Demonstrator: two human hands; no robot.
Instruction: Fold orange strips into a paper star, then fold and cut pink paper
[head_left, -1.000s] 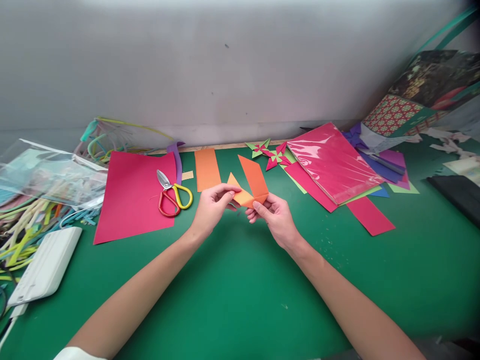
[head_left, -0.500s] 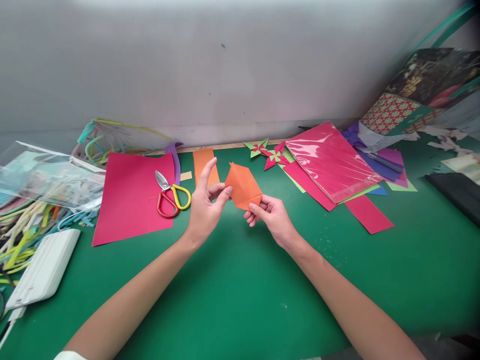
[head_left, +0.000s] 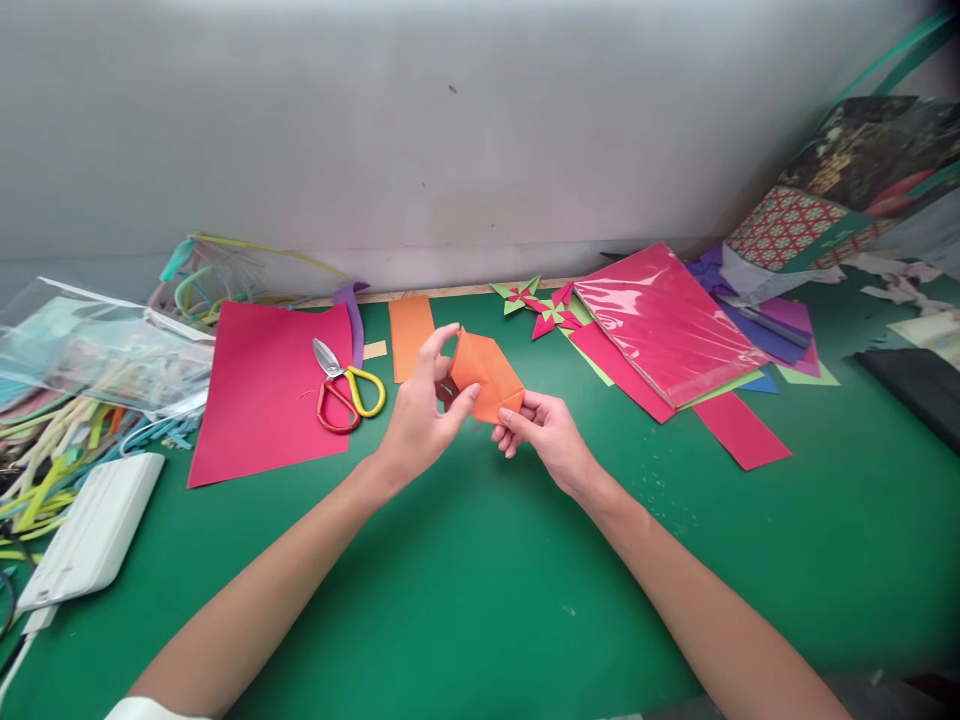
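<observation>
Head view: pinching folded orange paper (head_left: 491,372) at near right corner with right hand (head_left: 559,440), above table (head_left: 465,600), right of scissors (head_left: 334,371). Spreading left hand (head_left: 414,425) wide at its left edge; cannot tell how firmly touching. Likely mid-shaping; calling for steady corner support.

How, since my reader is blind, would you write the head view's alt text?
A right hand pinches folded orange paper above a green table; the left hand spreads against the paper's left side. Scissors lie on a crimson sheet at left; pink-and-green paper stars and a crimson paper pack lie beyond.
</observation>
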